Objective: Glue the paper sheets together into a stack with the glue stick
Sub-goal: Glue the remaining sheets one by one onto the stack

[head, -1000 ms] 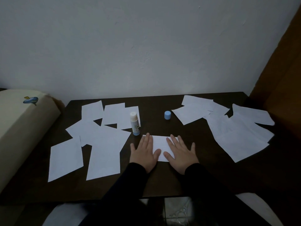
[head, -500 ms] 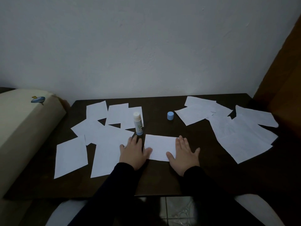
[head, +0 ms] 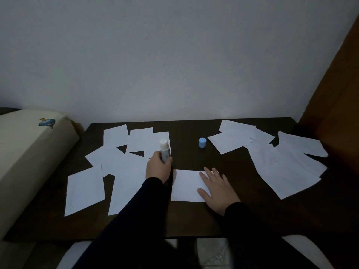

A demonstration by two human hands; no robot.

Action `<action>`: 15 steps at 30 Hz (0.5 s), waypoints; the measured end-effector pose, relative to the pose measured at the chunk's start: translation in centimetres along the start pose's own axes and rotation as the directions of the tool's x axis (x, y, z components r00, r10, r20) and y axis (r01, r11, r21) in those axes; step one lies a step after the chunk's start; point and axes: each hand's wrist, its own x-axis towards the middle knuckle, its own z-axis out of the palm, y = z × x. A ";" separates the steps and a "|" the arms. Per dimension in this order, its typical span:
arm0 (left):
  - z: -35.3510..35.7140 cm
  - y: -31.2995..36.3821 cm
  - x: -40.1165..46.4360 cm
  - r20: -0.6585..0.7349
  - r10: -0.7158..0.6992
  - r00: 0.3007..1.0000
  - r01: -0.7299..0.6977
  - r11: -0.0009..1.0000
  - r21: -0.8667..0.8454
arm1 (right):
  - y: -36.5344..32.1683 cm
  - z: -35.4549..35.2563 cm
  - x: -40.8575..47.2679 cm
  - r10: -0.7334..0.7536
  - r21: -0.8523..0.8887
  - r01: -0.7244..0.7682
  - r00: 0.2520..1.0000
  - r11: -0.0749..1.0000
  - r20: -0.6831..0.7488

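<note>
The left hand (head: pixel 159 167) curls its fingers around the upright glue stick (head: pixel 164 150), while the right hand (head: pixel 218 189) lies flat, fingers spread, on the paper sheet (head: pixel 185 185).

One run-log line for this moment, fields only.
left hand: grips uncapped glue stick, upright | right hand: flat on paper sheet | blue cap: apart on table

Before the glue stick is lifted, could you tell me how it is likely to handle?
The glue stick stands upright, tall and narrow, so a sideways nudge would probably tip it. Being round, it may then roll. It looks small enough for the left hand gripping its lower half to lift easily. Its blue cap is off.
</note>
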 end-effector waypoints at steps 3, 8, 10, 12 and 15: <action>-0.7 -0.7 -1.5 -0.012 0.033 0.999 -0.034 0.997 -0.066 | 0.3 0.2 -1.2 -0.033 0.020 0.033 0.999 0.999 -0.001; -2.2 -2.8 -3.3 -0.020 -0.015 1.000 0.012 0.986 -0.169 | -0.2 0.0 -2.6 -0.046 0.065 0.044 0.999 0.997 0.019; -2.9 -3.6 -3.8 -0.048 -0.035 0.998 0.024 0.977 -0.213 | -0.7 -0.5 -2.6 -0.017 0.091 0.016 1.000 0.996 0.002; -3.8 -4.3 -4.3 -0.090 -0.044 0.995 0.020 0.969 -0.245 | -1.6 -1.2 -2.1 0.010 0.117 -0.004 0.999 0.993 -0.050; -5.3 -5.4 -4.6 -0.166 -0.052 0.985 0.007 0.965 -0.262 | -4.0 -2.1 -0.9 -0.007 0.125 0.025 0.989 0.992 -0.145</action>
